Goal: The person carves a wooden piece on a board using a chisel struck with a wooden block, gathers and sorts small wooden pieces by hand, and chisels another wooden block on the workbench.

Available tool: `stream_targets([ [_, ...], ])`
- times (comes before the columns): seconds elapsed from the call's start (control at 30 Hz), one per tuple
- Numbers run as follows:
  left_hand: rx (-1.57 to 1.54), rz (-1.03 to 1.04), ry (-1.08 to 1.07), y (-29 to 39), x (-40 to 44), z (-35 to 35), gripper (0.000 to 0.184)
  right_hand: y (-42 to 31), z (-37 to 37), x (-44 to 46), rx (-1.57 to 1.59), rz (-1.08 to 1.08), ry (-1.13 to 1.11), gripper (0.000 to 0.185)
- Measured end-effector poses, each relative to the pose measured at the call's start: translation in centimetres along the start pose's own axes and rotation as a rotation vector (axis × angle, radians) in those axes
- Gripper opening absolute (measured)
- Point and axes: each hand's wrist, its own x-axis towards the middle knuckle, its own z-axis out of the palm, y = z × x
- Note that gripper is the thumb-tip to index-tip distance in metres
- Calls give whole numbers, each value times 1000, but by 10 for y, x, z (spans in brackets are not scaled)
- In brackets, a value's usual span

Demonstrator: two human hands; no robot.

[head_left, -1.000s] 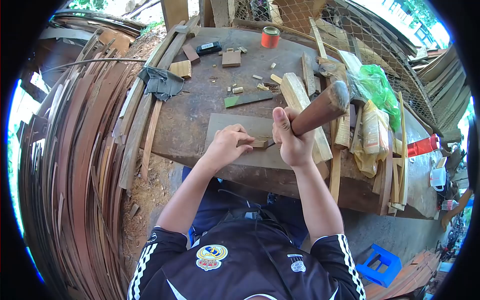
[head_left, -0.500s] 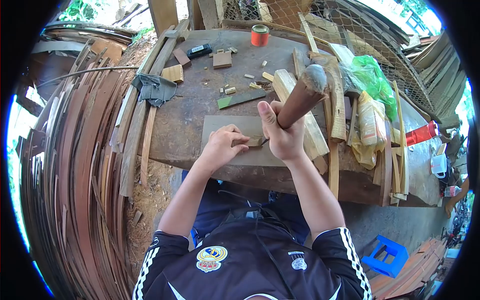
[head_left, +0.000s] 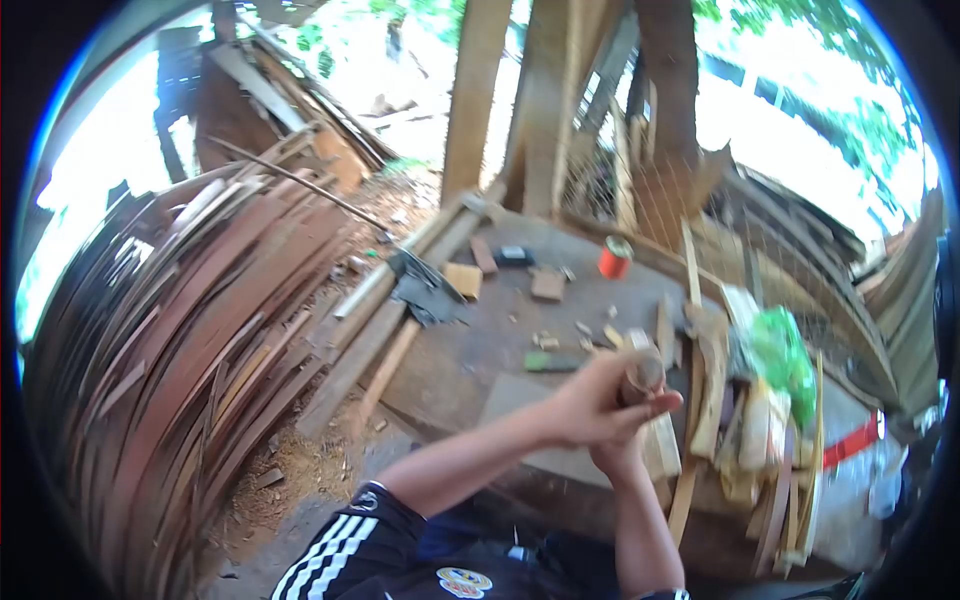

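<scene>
A thick wooden handle (head_left: 643, 372) of a tool points up toward me, its end worn and pale. My left hand (head_left: 590, 400) reaches across and closes around this handle, though motion blurs its fingers. Below it, my right hand (head_left: 618, 456) also grips the handle, partly covered by the left one. The tool's lower end is hidden behind my hands. Under my forearms lies a flat grey board (head_left: 505, 397) at the table's near edge. A dark strip with a green end (head_left: 552, 361) rests just beyond the board.
Wood blocks (head_left: 547, 284), small offcuts and an orange can (head_left: 615, 258) sit on the worktable. Timber pieces (head_left: 708, 385), a green plastic bag (head_left: 783, 350) and a red object (head_left: 852, 440) line its right side. Stacked planks (head_left: 215, 345) stand at left.
My left hand has left the small wood piece on the board and moved right, onto the tool's handle. The view has swung upward and left, and the handle appears lower.
</scene>
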Motion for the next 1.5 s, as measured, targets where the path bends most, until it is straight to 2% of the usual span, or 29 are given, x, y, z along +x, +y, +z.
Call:
stream_targets([
  [0.03, 10, 34, 69, -7, -1, 5, 20, -15, -15, 2, -349, -21, -191, 64],
  [0.07, 15, 86, 164, -10, 0, 8, 20, -42, -22, 12, -624, 68, -331, 74],
  [0.13, -13, 32, 262, -16, -4, 10, 20, -67, -45, 5, -950, -6, -300, 86],
  [0.17, -39, 1, 309, -19, -6, 12, 20, -56, -62, 4, -985, 7, -208, 101],
  [0.23, -36, 37, 335, -20, -6, 12, 23, -36, -91, -9, -1256, 4, -22, 97],
  [0.3, -36, -16, 313, -20, -9, 8, 26, -19, -100, -21, -1266, 320, -30, 101],
  [0.33, -37, 14, 371, -24, -7, 12, 28, -13, -103, -26, -1262, 498, -30, 104],
  [0.43, -108, -13, 400, -25, -7, 13, 30, 7, -106, -29, -1365, 636, -74, 101],
  [0.47, -51, -39, 383, -23, -7, 11, 28, 9, -107, -32, -1344, 539, -38, 86],
  [0.57, -51, -21, 376, -20, -9, 11, 24, -2, -102, -35, -1243, 560, 23, 67],
  [0.67, 4, 13, 388, -23, -9, 12, 18, -30, -101, -36, -858, 407, 197, 50],
  [0.7, -20, 34, 401, -20, -7, 12, 20, -36, -117, -31, -870, 410, 223, 44],
  [0.73, -45, 46, 411, -14, -4, 14, 22, -79, -102, -22, -646, 510, 263, 47],
  [0.83, -15, 87, 436, -11, 0, 17, 25, -143, -102, -8, -574, 101, 318, 83],
  [0.9, -9, 88, 431, -13, 3, 23, 25, -203, -92, 7, -580, -161, 264, 89],
  [0.93, -25, 75, 427, -15, 5, 24, 25, -225, -98, 11, -592, -145, 284, 88],
  [1.0, -34, 24, 415, -11, 8, 24, 25, -265, -105, 25, -766, -311, 255, 86],
  [1.1, 82, 18, 388, -25, 12, 28, 13, -308, -83, 36, -827, -137, -49, 84],
  [1.13, 38, 120, 453, -26, 15, 36, 13, -314, -75, 38, -871, -69, -153, 83],
  [1.2, -7, 69, 418, -29, 18, 42, 14, -314, -61, 42, -1015, 84, -384, 82],
  [1.27, 58, 19, 416, -22, 17, 40, 16, -324, -45, 44, -1026, 217, -371, 82],
  [1.33, 122, 10, 430, -21, 17, 37, 15, -326, -45, 40, -1026, 130, -262, 79],
  [1.4, 149, 10, 448, -21, 19, 36, 15, -330, -51, 38, -1004, -83, -37, 72],
  [1.5, 127, 3, 464, -20, 21, 35, 15, -364, -69, 44, -984, -255, 263, 62],
])
